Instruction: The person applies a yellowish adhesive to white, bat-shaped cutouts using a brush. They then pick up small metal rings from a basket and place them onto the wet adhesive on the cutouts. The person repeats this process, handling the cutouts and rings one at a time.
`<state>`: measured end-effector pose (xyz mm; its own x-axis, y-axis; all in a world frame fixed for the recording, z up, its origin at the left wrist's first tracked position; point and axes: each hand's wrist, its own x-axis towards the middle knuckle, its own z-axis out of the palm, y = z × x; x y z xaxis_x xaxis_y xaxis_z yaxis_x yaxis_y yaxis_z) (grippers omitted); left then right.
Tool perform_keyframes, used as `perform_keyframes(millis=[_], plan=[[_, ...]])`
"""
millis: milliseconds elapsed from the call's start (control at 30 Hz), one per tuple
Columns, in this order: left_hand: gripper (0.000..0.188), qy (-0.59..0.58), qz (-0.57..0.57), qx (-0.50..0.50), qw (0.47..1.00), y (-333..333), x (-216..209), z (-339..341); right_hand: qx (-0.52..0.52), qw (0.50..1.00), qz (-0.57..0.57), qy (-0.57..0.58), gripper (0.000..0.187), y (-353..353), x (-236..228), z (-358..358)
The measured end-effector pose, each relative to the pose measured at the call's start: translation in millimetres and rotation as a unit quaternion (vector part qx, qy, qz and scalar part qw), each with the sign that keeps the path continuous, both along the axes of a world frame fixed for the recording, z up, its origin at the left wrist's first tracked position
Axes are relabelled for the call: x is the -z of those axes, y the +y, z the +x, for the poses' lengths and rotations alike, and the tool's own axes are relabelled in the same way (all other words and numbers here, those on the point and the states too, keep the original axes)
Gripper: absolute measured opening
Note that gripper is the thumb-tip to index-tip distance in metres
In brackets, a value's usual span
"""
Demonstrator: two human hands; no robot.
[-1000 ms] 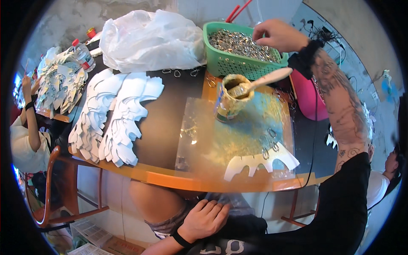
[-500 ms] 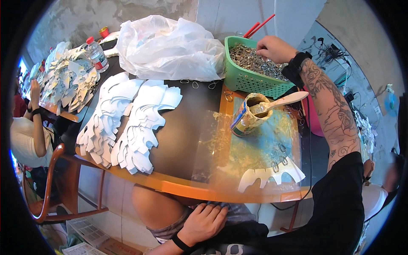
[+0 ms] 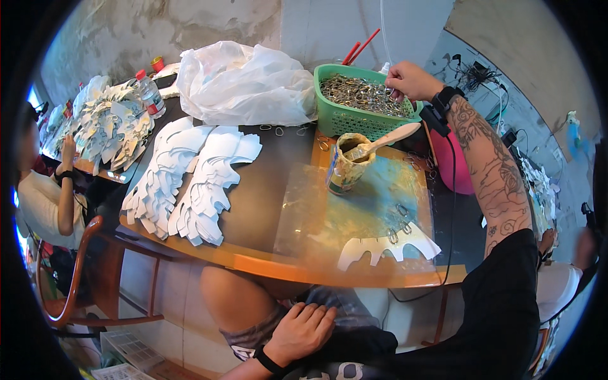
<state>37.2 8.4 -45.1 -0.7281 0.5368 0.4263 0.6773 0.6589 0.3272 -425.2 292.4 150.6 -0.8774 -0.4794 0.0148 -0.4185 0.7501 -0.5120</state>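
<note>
My right hand (image 3: 410, 82) hangs over the right end of a green plastic basket (image 3: 354, 121). Its fingertips pinch together; whatever they grip blends with the heap of small metal wire loops (image 3: 354, 92) in the basket. My left hand (image 3: 303, 330) lies flat on my lap, fingers stretched out and holding nothing. In front of the basket stands a paint-smeared can (image 3: 344, 174) with a wooden-handled brush (image 3: 389, 139) across its mouth. Near the table's front edge lies a white scalloped cutout (image 3: 386, 249), with several wire loops at its upper edge.
Two overlapping stacks of white cutouts (image 3: 212, 183) lie left of a stained plastic sheet (image 3: 373, 218). Behind them sits a white plastic bag (image 3: 244, 85). A bottle (image 3: 149, 95) stands farther left. A pink container (image 3: 453, 161) and a black cable (image 3: 451, 221) are at the right. Another person (image 3: 47, 196) sits left.
The view has shifted slightly, moving the table things leftward in the picture. My right hand stays over the basket, now at its right end with fingers pinched lower. My left hand stays on my lap.
</note>
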Motion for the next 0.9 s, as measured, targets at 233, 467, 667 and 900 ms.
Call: perform_keyframes(millis=[233,467,667,900], plan=[[0.033,-0.010,-0.017,0.018,1.000,9.6,-0.5,6.3,-0.029,0.990,0.086,0.109,0.016,10.0,11.8,2.7],[0.032,-0.024,-0.020,0.010,0.999,9.9,3.6,1.6,-0.036,0.974,0.096,0.200,0.022,-27.5,25.1,-10.5],[0.030,-0.030,-0.025,0.009,0.999,6.7,5.5,-5.8,-0.075,0.968,0.154,0.185,0.017,-47.5,27.5,-18.4],[0.029,-0.028,-0.024,0.011,0.999,3.3,2.3,-8.6,-0.077,0.962,0.227,0.131,0.015,-60.6,30.4,-24.1]])
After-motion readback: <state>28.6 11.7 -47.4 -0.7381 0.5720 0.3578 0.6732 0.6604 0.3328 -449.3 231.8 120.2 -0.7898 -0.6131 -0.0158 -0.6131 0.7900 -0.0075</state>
